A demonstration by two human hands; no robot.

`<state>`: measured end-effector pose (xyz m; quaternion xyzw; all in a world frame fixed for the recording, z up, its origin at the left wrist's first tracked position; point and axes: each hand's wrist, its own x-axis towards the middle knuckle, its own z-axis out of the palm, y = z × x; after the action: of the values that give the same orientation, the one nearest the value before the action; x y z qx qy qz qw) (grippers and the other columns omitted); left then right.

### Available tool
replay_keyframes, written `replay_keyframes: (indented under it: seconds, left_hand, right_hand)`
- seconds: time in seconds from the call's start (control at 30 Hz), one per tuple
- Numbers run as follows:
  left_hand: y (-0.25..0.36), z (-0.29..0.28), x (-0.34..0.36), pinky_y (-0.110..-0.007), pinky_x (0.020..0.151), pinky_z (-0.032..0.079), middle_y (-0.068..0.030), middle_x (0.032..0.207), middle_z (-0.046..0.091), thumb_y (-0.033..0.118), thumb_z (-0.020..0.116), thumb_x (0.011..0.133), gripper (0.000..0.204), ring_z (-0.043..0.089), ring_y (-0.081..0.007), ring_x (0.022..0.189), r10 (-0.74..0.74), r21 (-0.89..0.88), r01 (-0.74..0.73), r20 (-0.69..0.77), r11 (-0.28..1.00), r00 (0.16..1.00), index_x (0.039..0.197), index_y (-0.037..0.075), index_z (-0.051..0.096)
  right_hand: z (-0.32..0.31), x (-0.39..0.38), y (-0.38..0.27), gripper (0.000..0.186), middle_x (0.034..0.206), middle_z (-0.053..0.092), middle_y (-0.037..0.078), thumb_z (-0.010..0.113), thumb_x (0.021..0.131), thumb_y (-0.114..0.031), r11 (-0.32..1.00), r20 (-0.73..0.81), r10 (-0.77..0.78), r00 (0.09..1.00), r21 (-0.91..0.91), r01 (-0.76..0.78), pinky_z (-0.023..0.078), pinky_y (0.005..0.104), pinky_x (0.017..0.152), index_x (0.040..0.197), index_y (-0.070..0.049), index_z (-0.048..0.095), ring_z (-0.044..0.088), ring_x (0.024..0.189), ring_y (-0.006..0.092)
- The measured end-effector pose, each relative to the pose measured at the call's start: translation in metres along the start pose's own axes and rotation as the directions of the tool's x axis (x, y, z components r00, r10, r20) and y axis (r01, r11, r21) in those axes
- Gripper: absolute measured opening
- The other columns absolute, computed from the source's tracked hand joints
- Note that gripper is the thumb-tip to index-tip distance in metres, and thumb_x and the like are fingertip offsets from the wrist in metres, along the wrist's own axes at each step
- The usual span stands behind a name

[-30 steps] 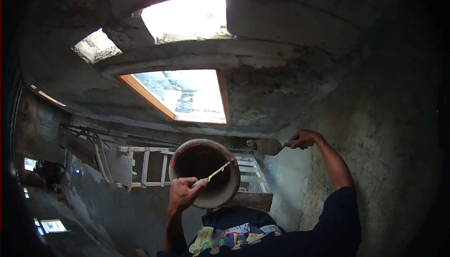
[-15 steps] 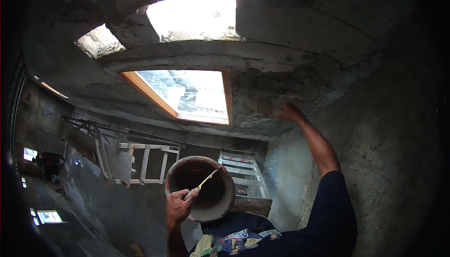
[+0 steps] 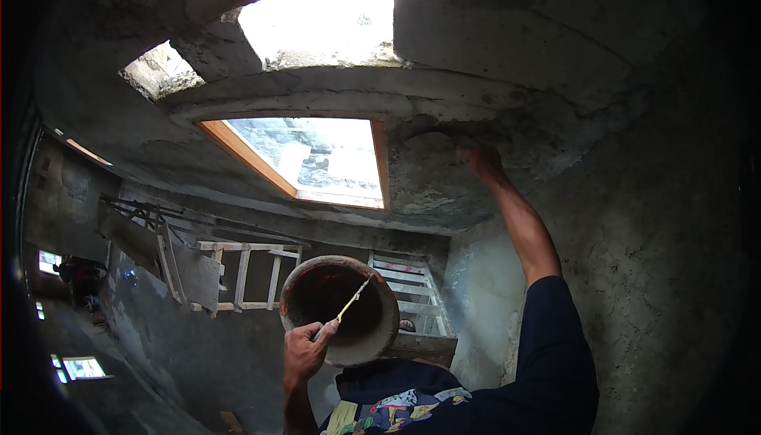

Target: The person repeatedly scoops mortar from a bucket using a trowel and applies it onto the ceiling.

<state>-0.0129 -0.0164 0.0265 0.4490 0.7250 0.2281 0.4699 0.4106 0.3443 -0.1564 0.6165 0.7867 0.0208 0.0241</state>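
Observation:
My left hand [image 3: 305, 349] is closed on the pale yellow handle of a round, cement-stained bucket [image 3: 380, 318], held low in the middle of the view with its dark hollow showing. My right hand [image 3: 485, 161] is raised and closed on a trowel [image 3: 430, 143], whose blade lies against the rough grey plaster wall [image 3: 436, 189] right of the wood-framed window [image 3: 379, 161]. The blade is dim and hard to tell apart from the wall.
A pale wooden frame [image 3: 246, 275] and a slatted ladder-like piece [image 3: 400, 276] are below the window. Grey boards and dark bars [image 3: 131, 233] are at the left. Two rough openings [image 3: 315, 22] pierce the wall higher up. A bare wall [image 3: 634, 260] fills the right.
My right hand and trowel have risen from beside the bucket up to the plaster right of the window. My left hand and the bucket have shifted slightly lower and leftward.

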Motion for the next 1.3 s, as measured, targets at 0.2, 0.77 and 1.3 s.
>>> replay_keyframes:
  seconds: [0.2, 0.77, 1.3]
  left_hand:
    - [-0.013, 0.001, 0.004, -0.028, 0.041, 0.036, -0.0003, 0.048, 0.038, 0.041, 0.067, 0.090, 0.053, 0.041, -0.0041, 0.048, 0.034, 0.069, -0.033, -0.006, 0.997, 0.999, 0.063, -0.003, 0.055]
    - [-0.008, 0.002, 0.002, -0.029, 0.044, 0.032, -0.0022, 0.049, 0.041, 0.045, 0.067, 0.089, 0.050, 0.040, -0.0050, 0.049, -0.011, 0.133, 0.003, 0.060, 0.991, 0.998, 0.071, -0.002, 0.064]
    - [0.003, 0.010, 0.008, -0.027, 0.043, 0.036, 0.0001, 0.048, 0.042, 0.043, 0.067, 0.090, 0.051, 0.043, -0.0043, 0.047, -0.034, 0.093, 0.027, 0.079, 0.995, 0.996, 0.067, -0.002, 0.062]
  right_hand:
    - [-0.047, -0.004, -0.003, 0.033, 0.115, 0.063, 0.015, 0.064, 0.081, -0.013, 0.998, -0.089, -0.027, 0.996, 0.053, 0.032, 0.053, 0.0455, 0.083, 0.113, -0.019, 0.070, 0.063, 0.103, 0.0350]
    - [-0.043, -0.041, 0.056, 0.045, 0.126, 0.058, 0.011, 0.071, 0.077, -0.022, 0.949, -0.186, 0.002, 0.982, 0.309, 0.057, 0.053, 0.0409, 0.089, 0.121, -0.022, 0.065, 0.062, 0.108, 0.0301]
    - [0.000, -0.012, 0.049, 0.052, 0.125, 0.059, 0.012, 0.072, 0.074, -0.022, 0.992, -0.089, 0.010, 0.996, 0.126, 0.001, 0.051, 0.0426, 0.090, 0.126, -0.024, 0.063, 0.060, 0.109, 0.0310]
